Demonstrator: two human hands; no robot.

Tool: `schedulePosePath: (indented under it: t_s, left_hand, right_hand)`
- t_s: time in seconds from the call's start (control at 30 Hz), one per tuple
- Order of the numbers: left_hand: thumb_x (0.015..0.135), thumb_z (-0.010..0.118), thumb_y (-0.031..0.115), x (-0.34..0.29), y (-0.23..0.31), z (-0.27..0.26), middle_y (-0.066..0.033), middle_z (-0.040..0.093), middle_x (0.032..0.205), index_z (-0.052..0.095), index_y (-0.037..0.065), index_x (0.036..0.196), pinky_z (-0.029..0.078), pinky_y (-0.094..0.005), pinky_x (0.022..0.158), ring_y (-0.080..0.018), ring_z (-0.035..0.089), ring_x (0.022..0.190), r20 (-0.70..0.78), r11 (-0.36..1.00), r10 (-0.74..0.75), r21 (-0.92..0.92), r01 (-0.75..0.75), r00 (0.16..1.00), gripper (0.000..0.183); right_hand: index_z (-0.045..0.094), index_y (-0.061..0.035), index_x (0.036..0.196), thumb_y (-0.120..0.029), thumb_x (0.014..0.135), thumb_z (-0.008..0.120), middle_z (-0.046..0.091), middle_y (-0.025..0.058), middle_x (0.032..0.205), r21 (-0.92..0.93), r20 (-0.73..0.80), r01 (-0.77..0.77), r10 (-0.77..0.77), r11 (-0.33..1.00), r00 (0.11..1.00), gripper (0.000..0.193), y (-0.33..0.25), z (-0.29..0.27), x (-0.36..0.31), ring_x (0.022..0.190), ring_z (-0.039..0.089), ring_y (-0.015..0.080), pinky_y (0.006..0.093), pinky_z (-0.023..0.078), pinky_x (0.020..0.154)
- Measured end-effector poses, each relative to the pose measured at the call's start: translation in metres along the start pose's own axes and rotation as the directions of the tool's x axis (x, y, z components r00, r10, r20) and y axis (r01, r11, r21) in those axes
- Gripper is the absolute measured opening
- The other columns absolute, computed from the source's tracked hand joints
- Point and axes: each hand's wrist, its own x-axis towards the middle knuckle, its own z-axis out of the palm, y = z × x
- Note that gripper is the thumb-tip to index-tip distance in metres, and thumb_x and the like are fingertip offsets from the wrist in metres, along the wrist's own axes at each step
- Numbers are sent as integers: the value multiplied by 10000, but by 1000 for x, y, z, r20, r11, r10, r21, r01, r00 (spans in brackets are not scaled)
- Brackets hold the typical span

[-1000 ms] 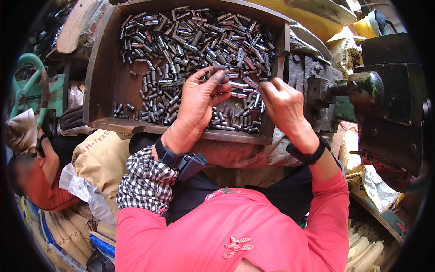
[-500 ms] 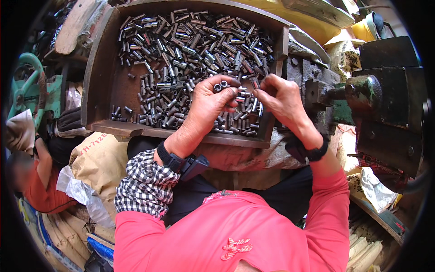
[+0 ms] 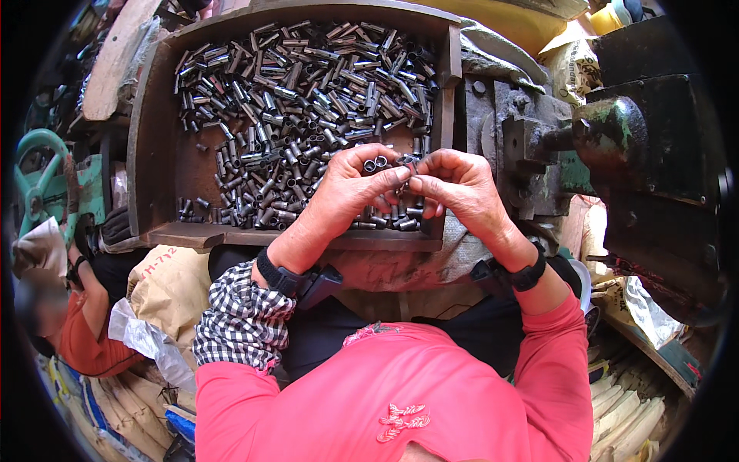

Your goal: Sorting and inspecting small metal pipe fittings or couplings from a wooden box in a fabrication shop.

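My left hand [image 3: 356, 185] is closed around a couple of short metal tubes [image 3: 375, 164], their round open ends showing between thumb and fingers. My right hand [image 3: 459, 185] meets it, thumb against the left fingertips, pinching another small metal tube [image 3: 409, 162] partly hidden by the fingers. Both hands are above the front right part of a brown tray [image 3: 138, 146] with raised sides. Inside it lies a loose heap of similar dark and shiny metal tubes [image 3: 308, 92], some longer, some short.
A heavy dark machine [image 3: 647, 146] with worn green paint stands at the right. At the left are a green handwheel [image 3: 35, 173], a printed brown sack [image 3: 169, 289] and another person in an orange top [image 3: 100, 331]. Grey cloth [image 3: 500, 54] lies beyond the tray's right side.
My right hand has come left and slightly down, so its fingers touch my left hand's. The left hand keeps its tubes. The tray has shifted left in the picture.
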Motion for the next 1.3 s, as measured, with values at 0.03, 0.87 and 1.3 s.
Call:
schedulePosePath:
  t_s: [0.03, 0.87, 1.3]
  left_hand:
    - [840, 663, 147, 0, 0, 0, -45, 651, 836, 601, 31, 1012, 512, -197, 507, -78, 598, 629, 0, 1000, -3, 1, 3, 1000, 217]
    - [858, 622, 85, -2, 6, 2, -76, 649, 851, 563, 10, 1062, 536, -220, 535, -139, 639, 670, -126, 990, -59, -136, 42, 990, 225]
    - [887, 577, 91, -2, 3, 1, -83, 630, 799, 556, -8, 1048, 525, -221, 520, -126, 619, 619, -43, 972, -55, -229, 44, 998, 191]
  right_hand:
    - [609, 16, 870, -129, 829, 674, 623, 30, 725, -6, -5, 1, -1, 1000, 1000, 164, 0, 0, 0, 588, 570, 58, 189, 484, 482]
    - [571, 25, 879, -77, 803, 578, 593, 46, 707, -219, -126, 101, -130, 971, 983, 127, -4, -2, -4, 573, 546, 64, 232, 440, 462]
    - [582, 31, 938, -107, 865, 581, 602, 52, 659, 61, -112, 66, -59, 996, 992, 156, 2, -6, -2, 443, 497, 45, 189, 375, 386]
